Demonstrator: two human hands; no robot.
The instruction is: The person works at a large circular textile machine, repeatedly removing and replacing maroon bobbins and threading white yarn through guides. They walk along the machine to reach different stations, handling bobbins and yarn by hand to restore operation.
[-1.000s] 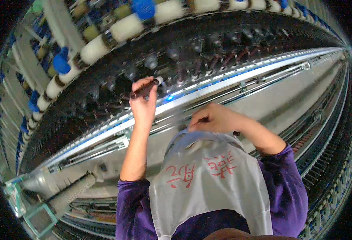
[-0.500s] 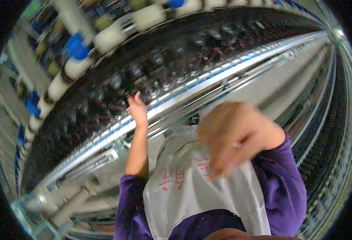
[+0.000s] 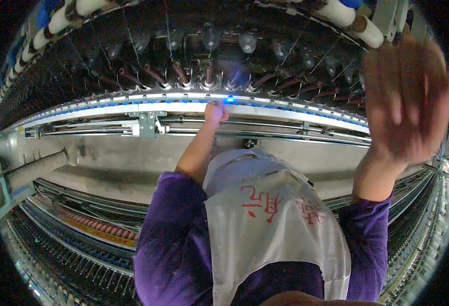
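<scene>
One curled left hand up at twelve o'clock, right against the front of the white rail on this spinning frame! Fingers bent in tight, knuckles to the rail, and whether anything is gripped in there, or whether it's touching the metal, I cannot tell. Just beyond it, toward one o'clock, a blue light glows bright on the rail.

And look right! Between two and three o'clock, the right hand is raised high and blurred, fingers stretched out, grasping nothing that I can see.

Behind the rail, around twelve o'clock, stand the brown bobbin tubes, fanned out in a row, the nearest ones just beyond the left hand. Above them hangs a translucent bulb-shaped piece. Out at one o'clock, a fat white roving bobbin; at ten, a metal bracket under the rail.

Down at five o'clock, the pale apron with red lettering, purple sleeves either side. Over at nine, a pale roller; at eight, a reddish row of bobbins.
</scene>
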